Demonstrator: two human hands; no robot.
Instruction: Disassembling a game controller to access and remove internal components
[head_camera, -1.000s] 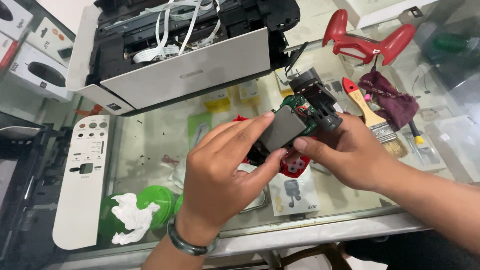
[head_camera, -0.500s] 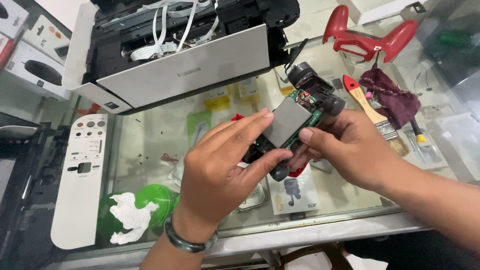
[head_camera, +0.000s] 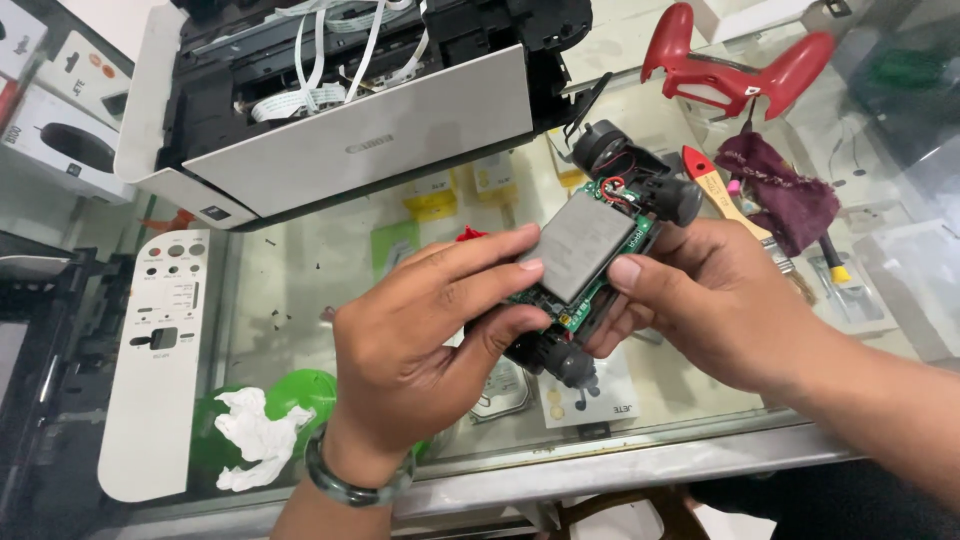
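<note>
1. Your left hand (head_camera: 420, 340) is closed around the near side of the controller board assembly (head_camera: 590, 270): the fingers lie across its top, with the fingertips (head_camera: 525, 240) resting on the edge of the grey battery pack (head_camera: 578, 245), and the thumb is curled underneath.
2. Your right hand (head_camera: 720, 300) is closed on the far side of the same assembly, its thumb pressing on the lower right edge of the grey battery pack and the other fingers wrapped below (how they sit under the board is hidden).
3. The assembly is held tilted in the air above the glass tabletop (head_camera: 300, 290), between both hands. The grey battery pack lies flat on a green circuit board, with thin red wires at its upper end and black round parts at its upper and lower ends.
4. A green bead bracelet (head_camera: 350, 480) sits on your left wrist.
5. Behind the hands stands an opened white and black printer (head_camera: 340, 110), with white flat cables showing inside.
6. On the left lies a white button panel (head_camera: 155, 360), just beside a green dish holding crumpled white tissue (head_camera: 255, 435).
7. On the right lie a red controller shell (head_camera: 735, 65), a dark maroon cloth (head_camera: 775, 185) and a brush with a red and wooden handle (head_camera: 725, 195), all well apart from the hands.
</note>
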